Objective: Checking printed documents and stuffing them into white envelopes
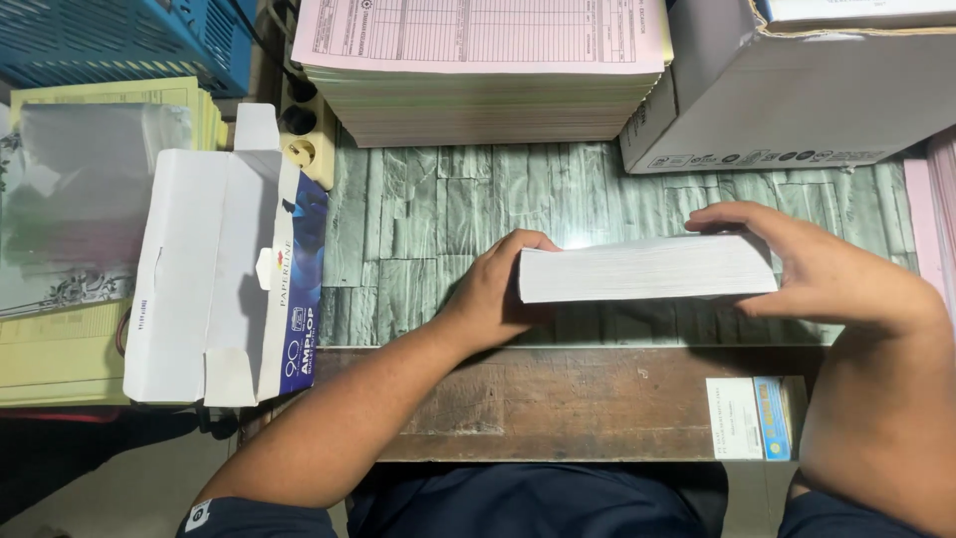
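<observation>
A thick white stack of paper (647,267) stands on its long edge on the green stone-patterned tabletop (448,209). My left hand (495,296) grips the stack's left end, thumb over the top. My right hand (817,269) clasps the right end, fingers curled over its top and far side. Both forearms reach in from the near edge.
An open white and blue envelope box (224,279) lies at the left beside yellow paper pads (60,354) and clear plastic sleeves (85,164). A tall pile of pink printed forms (478,70) and a grey carton (787,90) line the back. A power socket (307,149) sits by the box.
</observation>
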